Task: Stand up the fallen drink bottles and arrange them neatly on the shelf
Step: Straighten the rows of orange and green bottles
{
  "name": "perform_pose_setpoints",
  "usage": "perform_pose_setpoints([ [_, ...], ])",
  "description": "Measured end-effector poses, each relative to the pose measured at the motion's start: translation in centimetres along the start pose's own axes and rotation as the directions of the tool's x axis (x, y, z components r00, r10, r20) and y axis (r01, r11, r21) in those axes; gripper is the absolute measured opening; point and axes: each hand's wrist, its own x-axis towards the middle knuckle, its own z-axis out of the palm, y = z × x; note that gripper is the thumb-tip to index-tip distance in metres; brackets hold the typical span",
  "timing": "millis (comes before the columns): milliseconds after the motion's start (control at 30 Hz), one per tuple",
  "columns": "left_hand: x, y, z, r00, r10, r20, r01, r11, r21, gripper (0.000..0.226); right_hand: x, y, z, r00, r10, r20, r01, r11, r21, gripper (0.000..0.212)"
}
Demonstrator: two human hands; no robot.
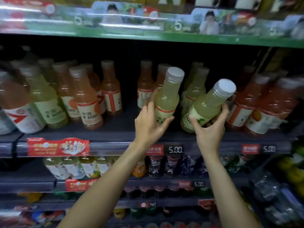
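Note:
Two pale yellow-green drink bottles with silver-white caps are in my hands at the middle shelf (pixel 118 127). My left hand (pixel 150 122) wraps the lower part of the nearly upright bottle (pixel 167 96). My right hand (pixel 209 127) grips the base of the second bottle (pixel 207 106), which leans to the right with its cap up high. Behind them stand more yellow-green bottles (pixel 195 89), partly hidden.
Orange and yellow-green bottles (pixel 85 99) stand in rows to the left, red ones (pixel 263 104) to the right. A bare gap of shelf lies between the left rows and my left hand. Lower shelves hold more drinks behind price tags (pixel 175 149). A printed green banner (pixel 148 25) overhangs above.

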Motion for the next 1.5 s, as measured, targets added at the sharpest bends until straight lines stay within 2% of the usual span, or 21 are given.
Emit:
perform_pose_setpoints([
  [67,0.6,1.1,2.0,0.996,-0.052,0.070,0.050,0.998,0.023,0.098,1.1,0.6,-1.3,0.999,0.022,-0.025,-0.023,0.998,-0.054,0.085],
  [167,1.6,1.8,4.6,0.990,-0.096,0.104,0.100,0.995,-0.027,0.095,3.1,1.5,-2.8,0.995,0.091,-0.042,-0.096,0.985,-0.146,0.096],
  [300,2.4,1.7,6.4,0.974,-0.159,0.163,0.172,0.983,-0.067,0.091,4.7,3.0,-2.9,0.985,0.169,-0.023,-0.169,0.951,-0.258,0.084],
  [433,3.0,1.9,7.2,0.962,-0.206,0.180,0.222,0.972,-0.074,0.091,5.3,4.4,-2.0,0.995,0.097,-0.013,-0.097,0.956,-0.276,0.081],
  [567,4.3,1.2,7.9,0.950,-0.251,0.185,0.252,0.968,0.021,0.095,4.9,5.0,-1.6,0.995,0.079,-0.056,-0.094,0.933,-0.348,0.090],
  [633,4.8,0.9,8.1,0.953,-0.247,0.173,0.229,0.966,0.116,0.094,5.0,5.0,-1.7,0.997,0.071,-0.035,-0.079,0.917,-0.391,0.092],
  [733,5.2,0.7,8.5,0.962,-0.235,0.140,0.214,0.965,0.149,0.091,5.2,5.0,-2.0,0.996,0.083,-0.012,-0.081,0.909,-0.408,0.097],
  [833,5.4,1.0,9.0,0.952,-0.271,0.143,0.258,0.960,0.106,0.090,4.8,5.1,-2.1,0.987,0.158,-0.033,-0.160,0.940,-0.302,0.085],
  [933,5.2,1.2,9.0,0.949,-0.286,0.134,0.284,0.958,0.036,0.081,4.9,5.3,-2.2,0.987,0.159,0.019,-0.146,0.943,-0.299,0.064],
  [1033,4.7,1.0,8.7,0.953,-0.266,0.145,0.277,0.959,-0.059,0.079,5.7,5.8,-2.2,0.992,0.107,0.065,-0.067,0.892,-0.446,0.060],
  [1133,3.7,1.1,8.0,0.958,-0.223,0.181,0.255,0.951,-0.176,0.080,5.8,5.4,-1.9,0.981,0.179,0.077,-0.111,0.838,-0.534,0.064],
  [1267,2.4,0.6,6.2,0.970,-0.097,0.221,0.168,0.928,-0.332,0.066,3.9,4.0,-1.9,0.981,0.188,0.050,-0.140,0.859,-0.493,0.070],
  [1367,1.2,0.4,2.8,0.975,-0.017,0.221,0.102,0.920,-0.379,0.057,1.1,2.7,-1.9,0.989,0.137,0.053,-0.098,0.882,-0.460,0.057],
  [1500,-0.4,-0.9,-3.9,0.990,0.061,0.131,-0.012,0.937,-0.348,0.040,-2.2,-0.1,0.3,0.974,0.052,0.220,0.039,0.920,-0.390,0.042],
])
